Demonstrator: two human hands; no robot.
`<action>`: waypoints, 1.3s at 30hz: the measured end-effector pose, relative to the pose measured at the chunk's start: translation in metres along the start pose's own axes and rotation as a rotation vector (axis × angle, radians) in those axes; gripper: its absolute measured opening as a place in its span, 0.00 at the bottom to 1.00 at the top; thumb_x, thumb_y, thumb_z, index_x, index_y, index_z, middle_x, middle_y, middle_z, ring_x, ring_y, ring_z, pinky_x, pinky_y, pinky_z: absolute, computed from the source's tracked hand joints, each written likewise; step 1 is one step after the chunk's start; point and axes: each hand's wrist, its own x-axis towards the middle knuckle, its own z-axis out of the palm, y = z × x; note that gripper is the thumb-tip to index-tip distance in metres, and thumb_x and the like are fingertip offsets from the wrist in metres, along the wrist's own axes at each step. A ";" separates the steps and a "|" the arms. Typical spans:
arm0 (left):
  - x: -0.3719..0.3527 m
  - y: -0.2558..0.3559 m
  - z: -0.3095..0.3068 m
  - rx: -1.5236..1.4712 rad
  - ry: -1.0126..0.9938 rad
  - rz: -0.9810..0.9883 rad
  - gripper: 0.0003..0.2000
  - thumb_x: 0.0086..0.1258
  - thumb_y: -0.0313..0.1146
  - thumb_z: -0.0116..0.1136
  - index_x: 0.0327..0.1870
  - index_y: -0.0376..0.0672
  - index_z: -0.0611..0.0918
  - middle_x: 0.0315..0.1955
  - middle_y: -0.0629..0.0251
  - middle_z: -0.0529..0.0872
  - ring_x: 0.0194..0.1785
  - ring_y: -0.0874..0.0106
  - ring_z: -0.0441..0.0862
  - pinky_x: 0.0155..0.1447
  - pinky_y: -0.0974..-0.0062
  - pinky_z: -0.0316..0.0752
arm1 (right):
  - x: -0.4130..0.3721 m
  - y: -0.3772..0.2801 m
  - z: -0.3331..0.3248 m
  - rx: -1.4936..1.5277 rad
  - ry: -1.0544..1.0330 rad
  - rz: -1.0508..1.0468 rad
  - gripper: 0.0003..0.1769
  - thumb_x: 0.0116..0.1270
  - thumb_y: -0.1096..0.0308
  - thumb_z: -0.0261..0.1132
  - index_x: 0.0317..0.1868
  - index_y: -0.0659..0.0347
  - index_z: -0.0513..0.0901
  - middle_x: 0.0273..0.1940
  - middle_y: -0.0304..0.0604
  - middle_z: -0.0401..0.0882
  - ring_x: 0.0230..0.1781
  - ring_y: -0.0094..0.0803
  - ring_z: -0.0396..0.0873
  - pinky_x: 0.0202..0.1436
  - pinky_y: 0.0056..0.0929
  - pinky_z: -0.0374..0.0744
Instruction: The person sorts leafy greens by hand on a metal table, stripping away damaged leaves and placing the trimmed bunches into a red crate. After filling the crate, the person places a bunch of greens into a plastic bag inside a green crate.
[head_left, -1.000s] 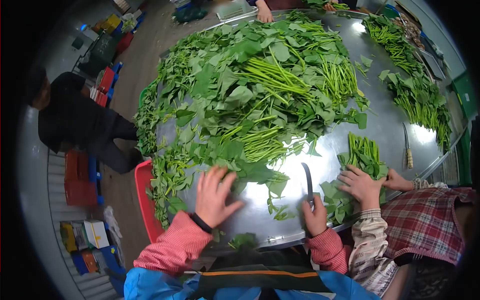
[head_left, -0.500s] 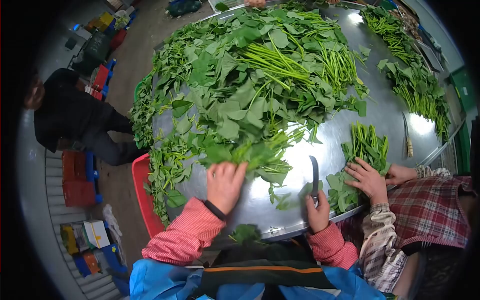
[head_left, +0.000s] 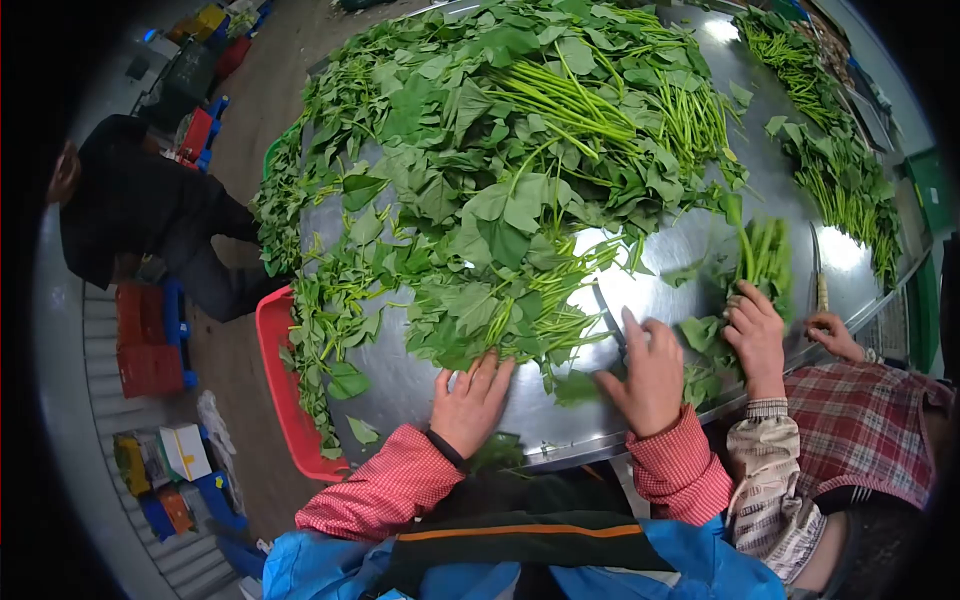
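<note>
My left hand (head_left: 470,410) lies at the near edge of a pile of leafy green stems (head_left: 465,315), fingertips touching the leaves and fingers stretched out. To its right, my right hand (head_left: 652,380) is low over the metal table, thumb apart from the fingers. A thin, dark, curved knife (head_left: 607,312) runs from this hand toward the cut stem ends; its handle is hidden by the hand. A loose leaf (head_left: 577,388) lies beside my right thumb. The large heap of greens (head_left: 430,130) spreads beyond both hands.
At right, a co-worker's hand (head_left: 757,335) holds a blurred bunch of greens (head_left: 768,262); their other hand (head_left: 835,338) rests nearby. A wooden-handled knife (head_left: 821,290) and sorted bunches (head_left: 850,195) lie beyond. A red bin (head_left: 285,400) stands left; a person (head_left: 155,215) is farther off.
My left hand has moved down and right, and the greens it held now lie on the pile. My right hand has risen, its knife tilting left. The co-worker's bunch has been lifted.
</note>
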 end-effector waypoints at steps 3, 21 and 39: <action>0.005 -0.001 -0.010 -0.011 0.032 -0.003 0.24 0.62 0.37 0.56 0.63 0.53 0.73 0.59 0.68 0.74 0.59 0.73 0.71 0.61 0.61 0.61 | 0.033 -0.025 0.009 -0.171 0.030 -0.211 0.42 0.50 0.63 0.71 0.67 0.48 0.66 0.53 0.49 0.71 0.56 0.45 0.69 0.59 0.49 0.67; -0.019 -0.071 -0.054 -0.245 0.306 -0.334 0.28 0.50 0.28 0.64 0.57 0.48 0.75 0.58 0.51 0.69 0.65 0.51 0.63 0.68 0.50 0.57 | 0.047 -0.093 0.030 0.119 -0.415 -0.237 0.28 0.54 0.44 0.66 0.39 0.63 0.81 0.35 0.52 0.80 0.44 0.47 0.79 0.50 0.42 0.74; -0.056 0.001 0.018 -2.394 -0.042 -1.012 0.20 0.73 0.48 0.52 0.58 0.46 0.73 0.53 0.70 0.78 0.51 0.76 0.75 0.53 0.74 0.70 | -0.028 -0.115 0.070 -0.220 -0.094 -0.413 0.36 0.58 0.48 0.64 0.59 0.66 0.71 0.35 0.48 0.75 0.38 0.44 0.76 0.43 0.39 0.74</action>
